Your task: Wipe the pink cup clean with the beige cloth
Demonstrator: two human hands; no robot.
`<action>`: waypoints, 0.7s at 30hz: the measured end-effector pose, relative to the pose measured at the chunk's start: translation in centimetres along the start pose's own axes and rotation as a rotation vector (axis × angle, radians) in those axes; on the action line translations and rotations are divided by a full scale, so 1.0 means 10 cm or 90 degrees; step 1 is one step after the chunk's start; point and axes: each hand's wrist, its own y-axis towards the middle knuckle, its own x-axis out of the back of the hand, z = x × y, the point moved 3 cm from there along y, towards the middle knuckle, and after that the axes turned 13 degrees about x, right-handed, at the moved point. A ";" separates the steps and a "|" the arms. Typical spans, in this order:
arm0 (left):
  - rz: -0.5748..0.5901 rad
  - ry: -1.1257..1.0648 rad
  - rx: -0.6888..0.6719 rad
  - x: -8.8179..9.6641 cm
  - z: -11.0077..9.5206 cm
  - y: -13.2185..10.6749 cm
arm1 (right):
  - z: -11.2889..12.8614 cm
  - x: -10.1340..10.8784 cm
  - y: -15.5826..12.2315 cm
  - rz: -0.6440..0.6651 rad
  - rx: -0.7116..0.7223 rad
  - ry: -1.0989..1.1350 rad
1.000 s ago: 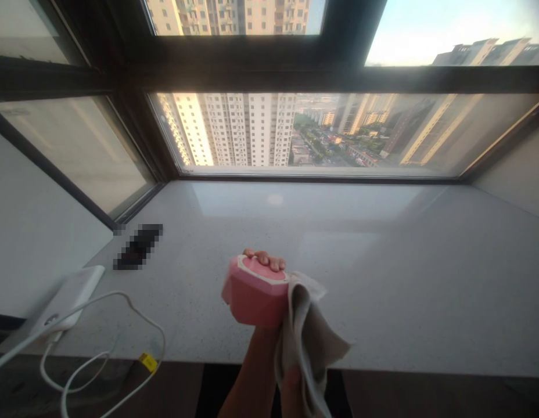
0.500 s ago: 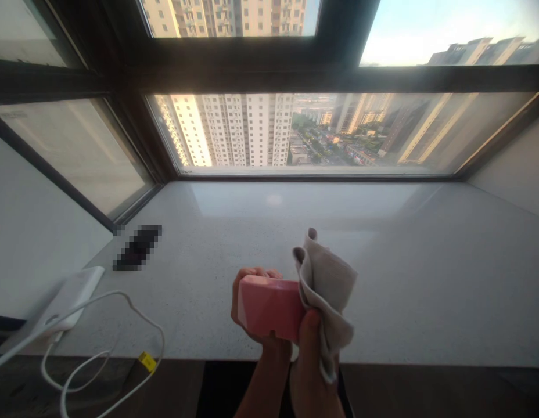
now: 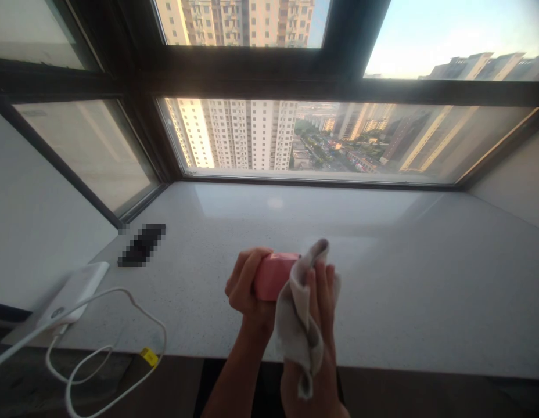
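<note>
Above the front part of the sill, my left hand is wrapped round the left end of a pink box-like object, whose exact kind I cannot make out. A crumpled grey cloth covers the object's right end and drapes down over my right wrist. Behind the cloth, my right hand presses it against that end, fingers pointing up and close together. The object's covered end is hidden.
A pale speckled window sill stretches under my hands to the dark window frame. At left lie a white power bank-like block, a white cable with a yellow tag, and a dark pixelated item.
The pink object has turned and risen slightly. My left hand now shows its back. My right hand has swung up with fingers raised, and the cloth has shifted left over the object's end.
</note>
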 end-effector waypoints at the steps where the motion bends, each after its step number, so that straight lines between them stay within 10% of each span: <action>1: 0.024 0.026 -0.021 0.00 -0.01 0.01 | 0.00 0.01 0.04 0.005 0.008 -0.005; 10: 0.131 0.148 -0.132 0.00 -0.05 0.08 | 0.06 -0.03 0.08 0.070 0.108 -0.059; 21: 0.109 0.040 0.051 0.09 0.00 -0.07 | -0.06 0.06 0.13 0.122 0.131 -0.037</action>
